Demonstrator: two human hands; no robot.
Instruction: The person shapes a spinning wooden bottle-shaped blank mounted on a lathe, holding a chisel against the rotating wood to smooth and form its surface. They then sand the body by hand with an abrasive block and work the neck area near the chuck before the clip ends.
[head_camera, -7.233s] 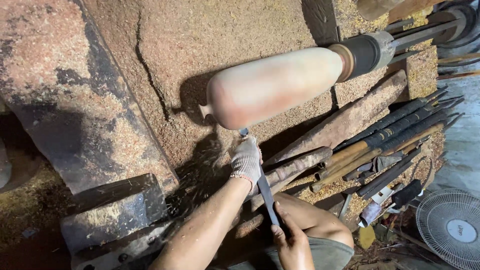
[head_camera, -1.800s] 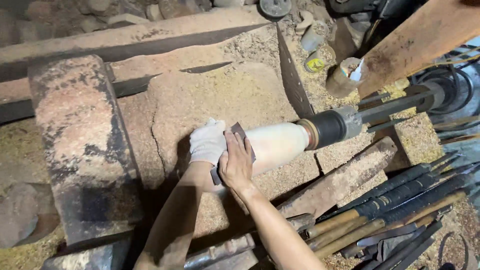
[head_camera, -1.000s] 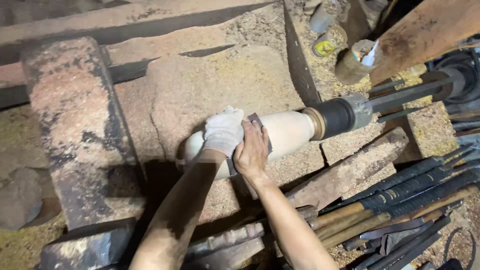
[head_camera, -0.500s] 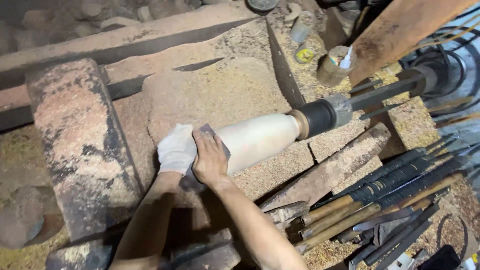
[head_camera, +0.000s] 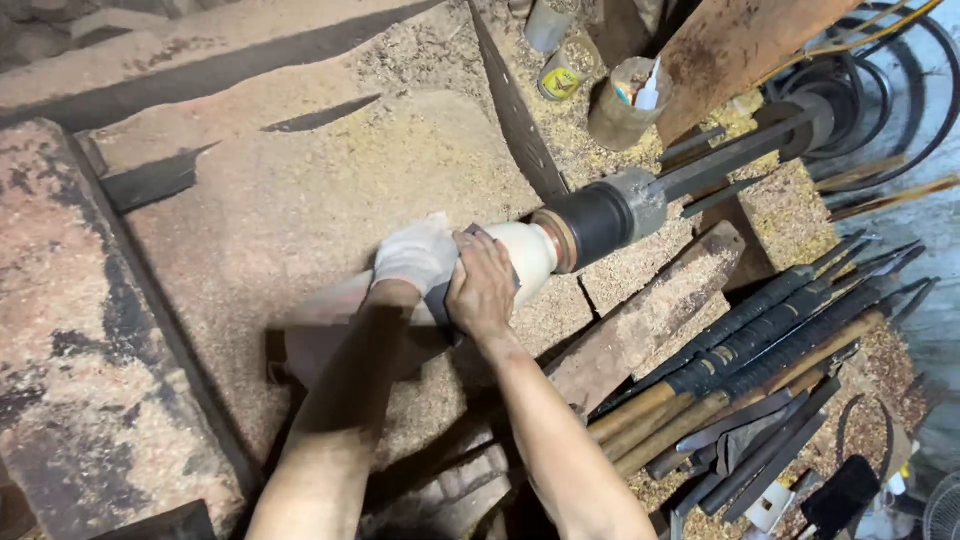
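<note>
**Two hands wrapped round a pale wooden piece on the lathe**

Nearest, two bare forearms reach up from the lower edge. The left hand (head_camera: 415, 255), in a whitish glove, lies over the pale wooden workpiece (head_camera: 525, 255), its fingers curled down around it. The right hand (head_camera: 482, 290), bare, sits just beside it, touching it, fingers pressed together and folded over a dark sheet of abrasive (head_camera: 440, 300) that wraps the wood; only an edge of the sheet shows. The workpiece lies roughly level, tilted up to the right, and most of it is hidden under the hands and arm.

To the right, a row of long turning tools (head_camera: 760, 350) with dark wrapped grips and wooden handles lies fanned on a sawdust-covered bench (head_camera: 300, 200), beside a rough timber block (head_camera: 650, 310).

Beyond the hands, the wood's right end meets a dark chuck (head_camera: 600, 220) and a grey shaft (head_camera: 740, 155). Farther back stand a small yellow tin (head_camera: 560, 80) and a cup (head_camera: 625, 100) holding odds and ends.
</note>
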